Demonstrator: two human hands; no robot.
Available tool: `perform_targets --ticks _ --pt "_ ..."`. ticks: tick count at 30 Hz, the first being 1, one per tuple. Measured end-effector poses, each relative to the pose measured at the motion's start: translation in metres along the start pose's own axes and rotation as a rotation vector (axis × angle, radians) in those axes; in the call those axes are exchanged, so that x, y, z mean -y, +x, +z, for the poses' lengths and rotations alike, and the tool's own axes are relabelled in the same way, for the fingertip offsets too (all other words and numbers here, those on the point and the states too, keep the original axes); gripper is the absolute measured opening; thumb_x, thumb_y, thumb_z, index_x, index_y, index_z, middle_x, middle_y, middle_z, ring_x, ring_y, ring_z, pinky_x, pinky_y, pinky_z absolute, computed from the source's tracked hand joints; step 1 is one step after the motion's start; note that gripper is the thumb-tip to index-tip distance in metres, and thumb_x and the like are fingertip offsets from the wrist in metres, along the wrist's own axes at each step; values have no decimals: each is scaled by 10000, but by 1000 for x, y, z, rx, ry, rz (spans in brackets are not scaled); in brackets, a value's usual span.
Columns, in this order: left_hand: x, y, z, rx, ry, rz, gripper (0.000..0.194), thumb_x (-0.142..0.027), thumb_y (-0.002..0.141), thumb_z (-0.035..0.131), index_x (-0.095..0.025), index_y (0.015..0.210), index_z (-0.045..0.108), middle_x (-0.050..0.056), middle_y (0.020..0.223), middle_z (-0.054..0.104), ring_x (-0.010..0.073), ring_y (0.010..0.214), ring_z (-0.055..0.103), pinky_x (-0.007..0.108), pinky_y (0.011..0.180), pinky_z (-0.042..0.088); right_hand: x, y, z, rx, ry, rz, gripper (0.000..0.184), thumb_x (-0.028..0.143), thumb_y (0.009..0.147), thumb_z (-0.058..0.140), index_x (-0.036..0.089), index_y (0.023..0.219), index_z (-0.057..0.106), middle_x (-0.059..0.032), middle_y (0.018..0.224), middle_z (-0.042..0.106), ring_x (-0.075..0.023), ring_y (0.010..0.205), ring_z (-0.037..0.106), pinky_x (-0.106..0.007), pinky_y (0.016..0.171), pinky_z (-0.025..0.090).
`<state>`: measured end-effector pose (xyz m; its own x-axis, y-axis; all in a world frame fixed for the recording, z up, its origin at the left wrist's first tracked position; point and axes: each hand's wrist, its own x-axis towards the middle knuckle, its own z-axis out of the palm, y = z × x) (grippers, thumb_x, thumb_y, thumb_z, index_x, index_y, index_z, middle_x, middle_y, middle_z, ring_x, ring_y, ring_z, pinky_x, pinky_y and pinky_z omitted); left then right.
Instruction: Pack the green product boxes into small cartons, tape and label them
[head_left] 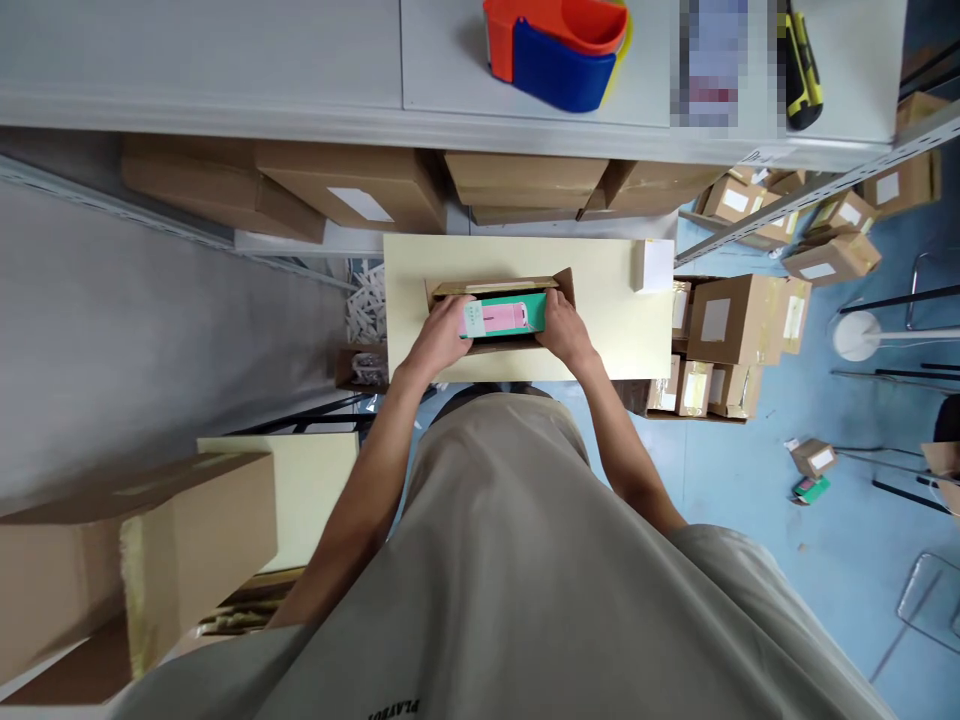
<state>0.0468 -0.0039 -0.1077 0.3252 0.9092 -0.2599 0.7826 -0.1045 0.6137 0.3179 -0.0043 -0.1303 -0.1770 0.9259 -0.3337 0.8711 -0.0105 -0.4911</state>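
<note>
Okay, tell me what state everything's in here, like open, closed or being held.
Left hand: closed on green box's left end
Right hand: closed on its right end
Green box: held flat at the carton's opening, looks closed
Carton: open, flaps spread
White box: looks closed
Orange-and-blue holder: open-topped
Yellow-and-black knife: blade not visible

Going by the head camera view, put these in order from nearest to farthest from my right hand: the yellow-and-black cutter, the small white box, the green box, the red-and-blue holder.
From your right hand:
1. Green box: touching it, between your hands.
2. Small white box: right end of the cream board.
3. Red-and-blue holder: on the shelf ahead.
4. Yellow-and-black cutter: same shelf, farther right.
</note>
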Motion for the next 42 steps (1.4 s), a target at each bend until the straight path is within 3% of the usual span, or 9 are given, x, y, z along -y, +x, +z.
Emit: perform_targets --ticks 8,12,17,23,27,30,34,38,42 --pt "2 -2 8 -86 39 -22 737 -37 871 635 -173 1592 581 175 1578 602 375 1550 514 514 1356 413 0 -8 -9 5 -51 6 614 81 919 673 111 1512 515 -249 1507 596 -369 1295 697 -516 1112 599" --pt "2 -22 9 -288 36 -98 649 -88 928 651 -207 1565 603 168 1593 605 368 1557 510 534 1383 372 -15 -35 -22 -180 -16 95 359 252 1053 640 173 1401 600 -205 1443 626 -352 1251 690 -485 1041 598" --pt "14 -38 24 -591 44 -387 692 -244 901 811 -190 1553 583 197 1490 673 387 1434 615 534 1279 475 -33 -44 -25 -272 47 249 324 470 1083 643 194 1253 642 -172 1308 708 -318 1090 705 -438 944 570" --pt "16 -37 30 -548 -74 -575 108 -311 982 719 -221 1039 739 120 1064 823 321 1069 779 421 1024 582 -20 -38 -26 -216 30 240 218 338 1091 562 196 1073 727 -151 1166 824 -311 1014 753 -404 934 547" --pt "12 -57 19 -580 -146 -560 76 -281 961 710 -231 910 736 121 1042 854 315 1027 802 396 965 587 2 -40 -30 -241 -11 183 244 330 1065 557 198 1034 759 -160 1131 849 -303 964 770 -381 892 551" --pt "21 -93 7 -631 -177 -596 88 -286 949 713 -232 885 743 111 1023 865 313 1007 807 392 951 589 29 -41 -27 -245 -40 106 260 352 1056 557 199 1024 764 -156 1111 858 -306 929 780 -381 876 553" --pt "47 -173 -5 -731 -230 -679 88 -297 947 708 -233 902 748 95 1046 868 297 1011 813 377 943 588 89 -44 -3 -177 -68 -53 241 361 1052 569 214 999 754 -137 1081 863 -305 907 786 -391 898 551" --pt "82 -283 -9 -874 -287 -851 99 -316 933 705 -230 910 748 86 1006 861 292 960 808 387 916 592 176 -57 46 -71 -98 -235 233 374 1051 575 229 966 736 -119 1051 856 -288 855 770 -378 878 544" --pt "121 -400 -3 -1029 -356 -1026 124 -346 906 713 -227 922 746 67 934 839 267 845 779 379 849 595 269 -74 113 63 -142 -425 217 383 1043 586 247 926 707 -87 986 837 -266 803 743 -360 850 537"
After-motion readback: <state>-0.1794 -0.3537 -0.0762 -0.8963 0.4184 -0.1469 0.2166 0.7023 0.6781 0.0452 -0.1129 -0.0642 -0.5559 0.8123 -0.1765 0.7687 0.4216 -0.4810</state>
